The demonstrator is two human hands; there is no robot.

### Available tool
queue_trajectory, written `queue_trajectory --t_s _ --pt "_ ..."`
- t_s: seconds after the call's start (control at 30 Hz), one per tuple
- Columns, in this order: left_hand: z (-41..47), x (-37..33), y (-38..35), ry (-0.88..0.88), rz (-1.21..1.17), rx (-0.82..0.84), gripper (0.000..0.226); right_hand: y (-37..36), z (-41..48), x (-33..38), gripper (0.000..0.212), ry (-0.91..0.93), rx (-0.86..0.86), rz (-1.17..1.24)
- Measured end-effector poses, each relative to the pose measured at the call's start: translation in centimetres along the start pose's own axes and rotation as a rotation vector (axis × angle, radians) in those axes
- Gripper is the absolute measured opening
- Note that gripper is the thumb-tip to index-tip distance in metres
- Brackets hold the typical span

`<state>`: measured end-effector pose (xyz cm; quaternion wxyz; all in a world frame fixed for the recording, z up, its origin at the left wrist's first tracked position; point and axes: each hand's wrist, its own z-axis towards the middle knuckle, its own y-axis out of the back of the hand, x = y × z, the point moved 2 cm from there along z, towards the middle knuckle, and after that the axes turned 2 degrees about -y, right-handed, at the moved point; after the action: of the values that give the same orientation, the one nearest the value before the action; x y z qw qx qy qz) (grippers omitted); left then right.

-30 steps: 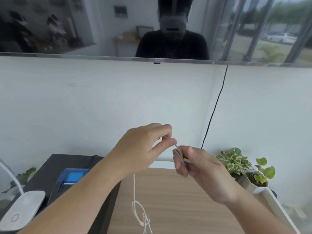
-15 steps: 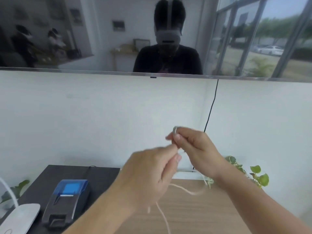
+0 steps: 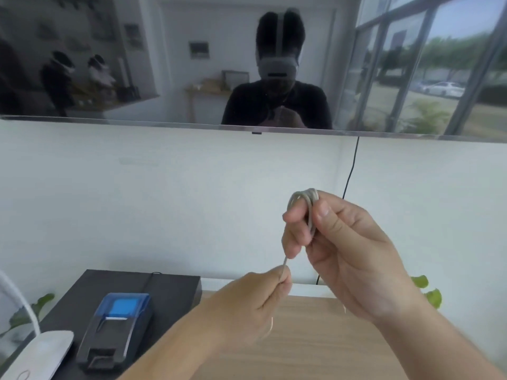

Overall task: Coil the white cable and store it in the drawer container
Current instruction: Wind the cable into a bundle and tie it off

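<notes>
The white cable (image 3: 307,207) is wound in a few small loops around the fingers of my right hand (image 3: 345,250), which is raised in front of the white wall. A taut strand runs down from the loops to my left hand (image 3: 255,305), which pinches it between thumb and forefinger just below and left of the right hand. The loose tail hangs blurred under the left hand, over the wooden desk (image 3: 307,352). No drawer container is in view.
A black cabinet (image 3: 170,286) at the left carries a small device with a blue lid (image 3: 120,322) and a white lamp base (image 3: 35,355). A thin black cord (image 3: 351,171) hangs down the wall. Green plant leaves (image 3: 428,292) show behind my right wrist.
My right hand rose with the loops on its fingers. My left hand dropped below it, drawing the strand tight. The view tilted upward, hiding most of the dangling tail.
</notes>
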<state>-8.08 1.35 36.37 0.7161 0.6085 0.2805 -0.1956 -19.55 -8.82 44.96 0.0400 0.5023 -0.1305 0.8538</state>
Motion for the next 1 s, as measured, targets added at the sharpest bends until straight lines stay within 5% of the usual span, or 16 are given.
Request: queue_trajectory --t_s 0.17,0.37,0.53,0.6,0.77,1.0 --pt "0.3 -0.9 2.3 -0.013 -0.409 -0.033 0.023 -0.7 1.0 0.0 0.030 0.034 -0.010 -0.011" --pt "-0.6 -0.8 -0.2 0.022 -0.363 0.014 0.011 -2.0 2.9 3.6 0.030 0.234 0.068 -0.008" --pt "-0.6 -3.9 2.6 -0.129 -0.711 -0.342 0.012 -1.4 4.1 3.7 0.031 0.202 0.023 -0.137" --pt "-0.8 -4.9 3.8 -0.160 -0.498 -0.473 0.022 -0.8 4.4 3.4 0.031 0.211 -0.019 -0.148" --pt "-2.6 -7.8 2.4 -0.141 0.058 -0.365 0.036 1.8 4.5 1.7 0.025 0.247 -0.343 -0.468" --pt "-2.5 -8.7 6.8 -0.267 0.352 -0.462 0.029 1.6 -0.9 -3.0 0.041 -0.110 -0.037 -0.577"
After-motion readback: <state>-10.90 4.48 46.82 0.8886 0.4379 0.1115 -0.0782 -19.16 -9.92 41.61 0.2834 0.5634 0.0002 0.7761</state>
